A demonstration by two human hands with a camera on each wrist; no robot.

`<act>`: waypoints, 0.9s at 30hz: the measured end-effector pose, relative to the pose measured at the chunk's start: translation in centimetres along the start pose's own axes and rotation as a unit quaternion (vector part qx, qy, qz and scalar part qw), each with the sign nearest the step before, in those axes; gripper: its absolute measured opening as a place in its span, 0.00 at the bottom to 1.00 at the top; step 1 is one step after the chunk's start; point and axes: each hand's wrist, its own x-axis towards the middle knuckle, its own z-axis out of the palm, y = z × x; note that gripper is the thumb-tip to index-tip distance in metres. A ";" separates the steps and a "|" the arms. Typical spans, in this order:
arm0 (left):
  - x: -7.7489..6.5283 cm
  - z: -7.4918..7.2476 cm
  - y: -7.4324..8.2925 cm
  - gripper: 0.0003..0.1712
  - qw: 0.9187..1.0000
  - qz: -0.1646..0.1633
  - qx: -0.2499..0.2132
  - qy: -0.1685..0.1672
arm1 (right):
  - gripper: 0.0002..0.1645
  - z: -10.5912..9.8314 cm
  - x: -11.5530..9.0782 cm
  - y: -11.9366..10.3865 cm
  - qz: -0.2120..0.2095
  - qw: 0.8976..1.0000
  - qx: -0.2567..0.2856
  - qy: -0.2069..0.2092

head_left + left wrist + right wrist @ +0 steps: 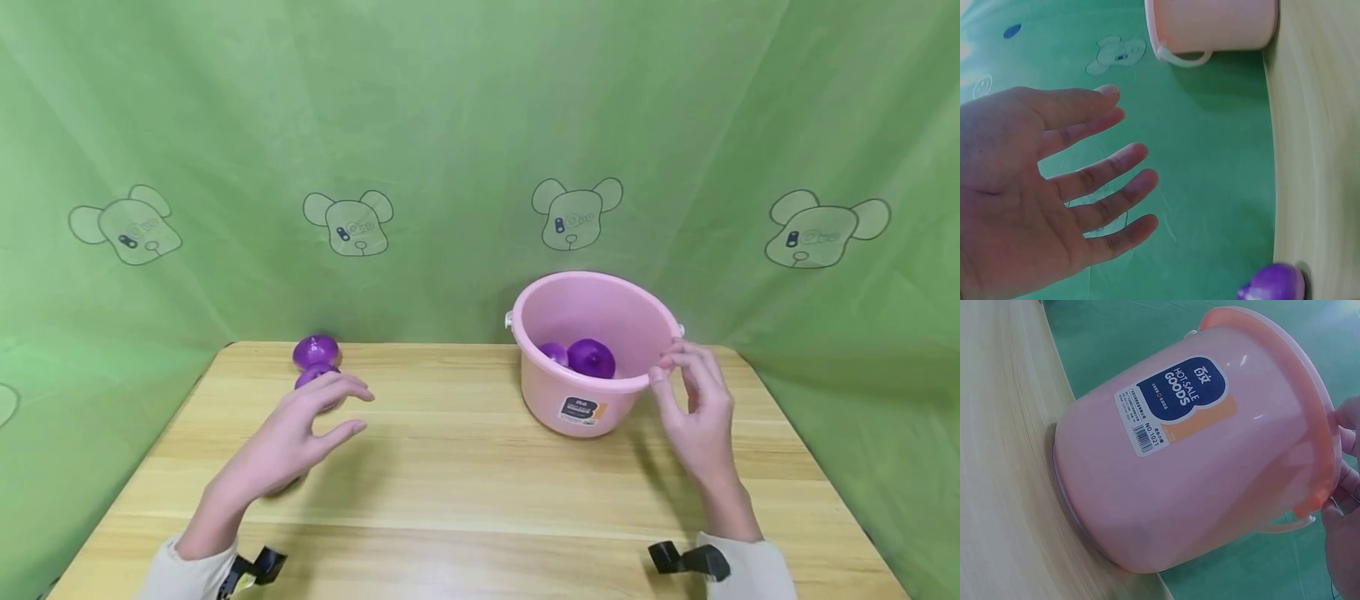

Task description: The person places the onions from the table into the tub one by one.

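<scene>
A pink bucket (547, 383) stands upright at the back right, with two purple onions (592, 358) inside. My right hand (701, 408) pinches the right side of its rim between thumb and fingers; the right wrist view shows the fingertips on that rim (1329, 412). Over the left half of the table hangs my left hand (300, 437), its fingers spread and loosely bent, with nothing in them. Just beyond it lie two more purple onions (316, 352), the nearer one partly hidden by the fingers. A sliver of something dark and rounded (287, 487) shows under the left palm.
The wooden table (450, 483) has its back edge close to a green curtain (450, 100) printed with bear heads. White handle ends (509, 319) sit on the bucket's rim. Black straps with small mounts (690, 560) are round both wrists.
</scene>
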 end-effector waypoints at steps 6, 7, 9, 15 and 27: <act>-1.4 -0.4 -1.3 0.19 0.999 0.009 0.029 0.010 | 0.07 -0.2 -0.1 0.2 0.007 1.000 0.000 -0.005; -1.6 -0.4 -1.5 0.19 0.999 0.009 0.034 0.011 | 0.07 -0.2 0.0 0.2 0.006 1.000 0.000 -0.006; -2.1 -0.5 -2.0 0.20 0.999 0.007 0.046 0.013 | 0.07 -0.1 0.0 0.1 0.005 1.000 0.003 -0.005; -3.8 -1.0 -3.1 0.22 0.998 -0.004 0.061 0.018 | 0.07 0.0 -0.1 0.2 0.006 1.000 0.004 -0.006; -6.1 -1.5 -5.4 0.26 0.998 -0.015 0.060 0.029 | 0.07 0.0 -0.1 0.0 -0.001 1.000 0.009 -0.002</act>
